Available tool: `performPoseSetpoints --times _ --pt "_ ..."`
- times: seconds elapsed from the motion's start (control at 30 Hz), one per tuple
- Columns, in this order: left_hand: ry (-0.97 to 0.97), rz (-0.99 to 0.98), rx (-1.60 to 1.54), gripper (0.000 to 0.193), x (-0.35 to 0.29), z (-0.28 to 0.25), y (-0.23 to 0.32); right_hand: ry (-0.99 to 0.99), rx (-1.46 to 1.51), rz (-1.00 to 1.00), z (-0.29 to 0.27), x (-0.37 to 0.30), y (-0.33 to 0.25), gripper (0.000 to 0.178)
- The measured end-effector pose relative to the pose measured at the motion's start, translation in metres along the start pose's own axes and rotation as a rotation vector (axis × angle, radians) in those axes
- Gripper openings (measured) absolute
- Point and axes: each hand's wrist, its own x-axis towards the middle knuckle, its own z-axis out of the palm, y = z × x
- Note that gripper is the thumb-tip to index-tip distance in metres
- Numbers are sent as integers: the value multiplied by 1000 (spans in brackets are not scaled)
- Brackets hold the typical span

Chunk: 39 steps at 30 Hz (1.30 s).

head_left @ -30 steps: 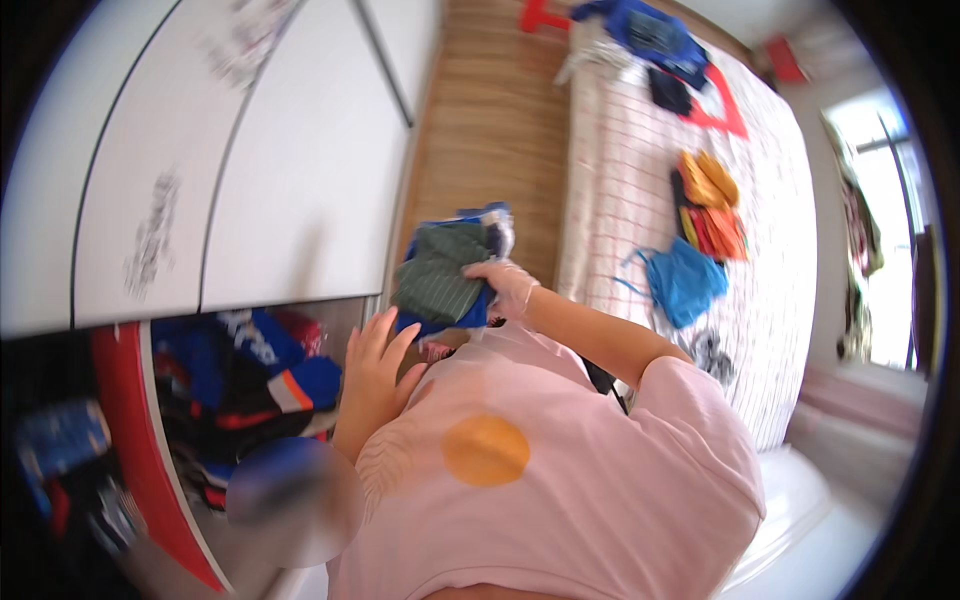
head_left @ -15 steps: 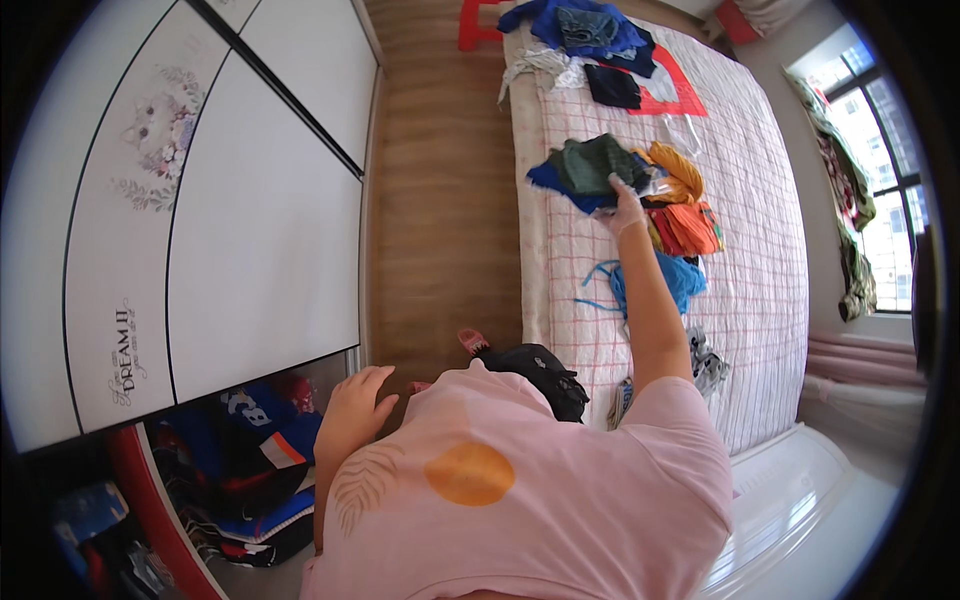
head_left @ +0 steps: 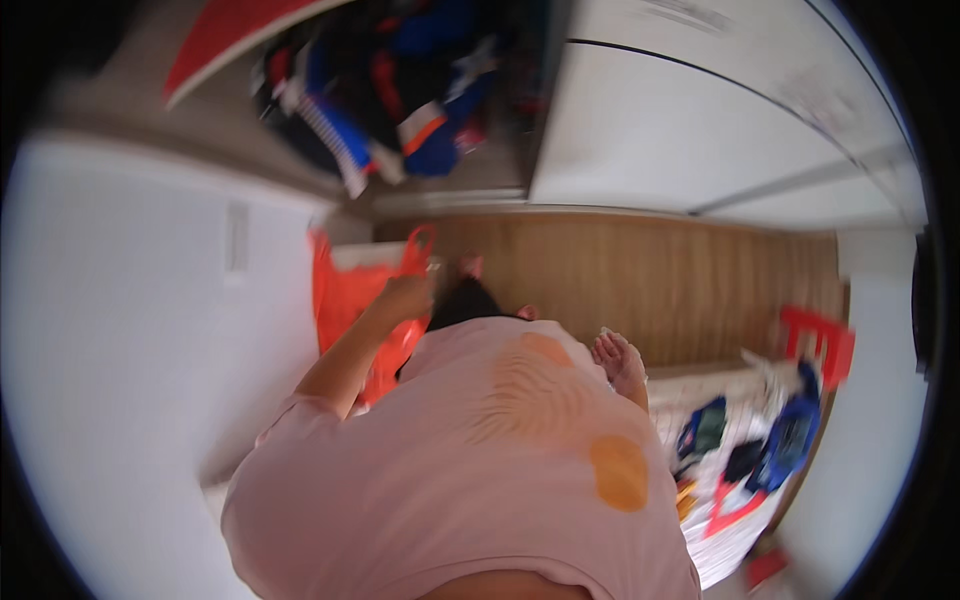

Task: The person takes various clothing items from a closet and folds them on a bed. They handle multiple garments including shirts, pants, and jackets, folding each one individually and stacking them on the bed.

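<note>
My left hand (head_left: pixel 405 297) hangs beside an orange-red plastic bag (head_left: pixel 345 305), in front of one of its handles. Its fingers are blurred and mostly hidden, so whether it grips the bag does not show. To the right, my right hand (head_left: pixel 620 362) is held low by my side with its fingers apart and nothing in them. Something pale and translucent seems to cover its skin. Nearest to it is the bed (head_left: pixel 690 390), where a dark green and blue folded garment (head_left: pixel 704 428) lies.
Ahead stands an open wardrobe with hanging dark, blue and red clothes (head_left: pixel 400 90) and white sliding doors (head_left: pixel 680 130). Wooden floor (head_left: pixel 640 270) runs between wardrobe and bed. A red stool (head_left: pixel 820 345) stands at the far right, near a blue clothes pile (head_left: pixel 790 440). A white wall (head_left: pixel 130 330) is on the left.
My body has turned left, from the bed toward the wardrobe. My right hand has let go of the green garment and drawn back. My left hand has moved to the bag.
</note>
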Motion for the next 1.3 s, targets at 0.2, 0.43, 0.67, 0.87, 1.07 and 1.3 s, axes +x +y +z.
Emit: performPoseSetpoints --times 0.2,0.43,0.67,0.87,1.07,1.3 --pt "13 -284 -508 38 -13 205 -39 33 -841 30 93 -10 -30 32" --pt "161 -617 -1190 39 -5 318 -2 46 -1035 23 133 28 -72 29" --pt "285 -866 -1265 34 20 322 -4 1 -1054 47 167 34 -58 30" --pt "300 -1124 -3282 55 77 334 -8 -46 -1166 106 146 25 -53 33" --pt "1076 -927 -3568 51 101 373 8 -278 -1693 2 94 30 -82 28" --pt "1585 -656 -3794 21 116 418 -18 101 -1322 141 129 20 -60 30"
